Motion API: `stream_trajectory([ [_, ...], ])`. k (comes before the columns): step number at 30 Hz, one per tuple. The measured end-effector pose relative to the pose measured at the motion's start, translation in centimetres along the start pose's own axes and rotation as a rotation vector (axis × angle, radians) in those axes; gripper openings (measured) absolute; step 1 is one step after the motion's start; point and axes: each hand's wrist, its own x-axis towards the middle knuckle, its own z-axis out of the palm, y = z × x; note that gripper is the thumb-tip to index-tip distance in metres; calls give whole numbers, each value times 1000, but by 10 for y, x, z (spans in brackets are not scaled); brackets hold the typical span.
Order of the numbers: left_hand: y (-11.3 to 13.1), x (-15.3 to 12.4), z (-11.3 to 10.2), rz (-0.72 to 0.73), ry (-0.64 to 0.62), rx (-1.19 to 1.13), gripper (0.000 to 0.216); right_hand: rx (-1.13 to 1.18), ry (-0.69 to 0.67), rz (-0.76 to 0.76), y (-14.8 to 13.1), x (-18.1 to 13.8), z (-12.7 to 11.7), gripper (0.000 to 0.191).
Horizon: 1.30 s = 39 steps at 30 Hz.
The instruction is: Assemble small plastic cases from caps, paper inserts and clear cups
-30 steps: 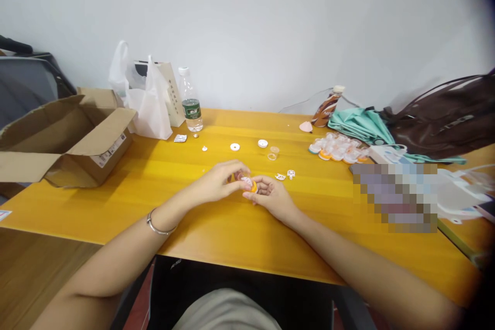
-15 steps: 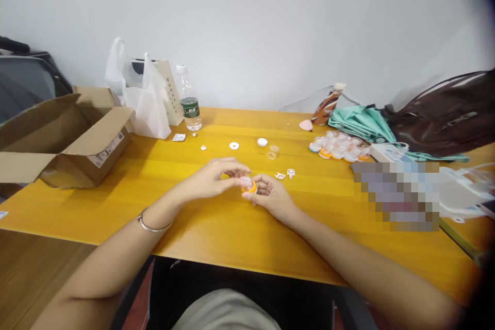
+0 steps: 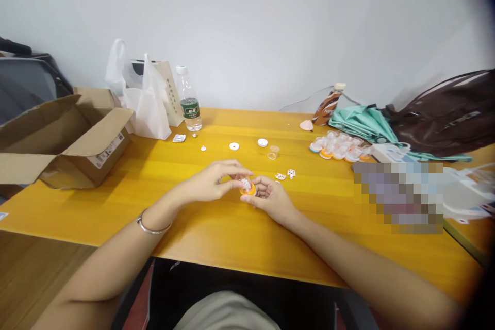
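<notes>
Both my hands meet at the middle of the yellow table (image 3: 232,227). My right hand (image 3: 270,197) pinches a small round orange piece (image 3: 248,188) with a white part on top of it. The fingertips of my left hand (image 3: 214,180) are closed against that same piece from the left. A bangle sits on my left wrist. Just right of my hands lie two small white plastic parts (image 3: 285,175).
An open cardboard box (image 3: 58,139) stands at the left, a white plastic bag (image 3: 145,100) and a water bottle (image 3: 189,100) behind it. Small round caps (image 3: 263,143) lie mid-table. A cluster of small capsules (image 3: 340,147), a teal umbrella (image 3: 359,124) and a brown bag (image 3: 444,113) are at right.
My hands have stayed together on the orange piece, shifting only slightly; my left fingers have turned a little over it. Nothing else on the table has moved.
</notes>
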Motion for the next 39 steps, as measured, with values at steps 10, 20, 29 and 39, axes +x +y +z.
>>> stream_trajectory([
  [10,6,-2,11,-116,120,184,30,-48,-3,-75,11,0,0,34],
  [20,-1,0,5,-64,27,-17,39,58,2,29,-1,1,-3,32],
  [29,-3,2,7,-90,92,-105,35,110,-8,22,0,0,-1,30],
  [39,-5,4,11,-118,44,-338,32,89,-38,38,0,0,-5,27],
])
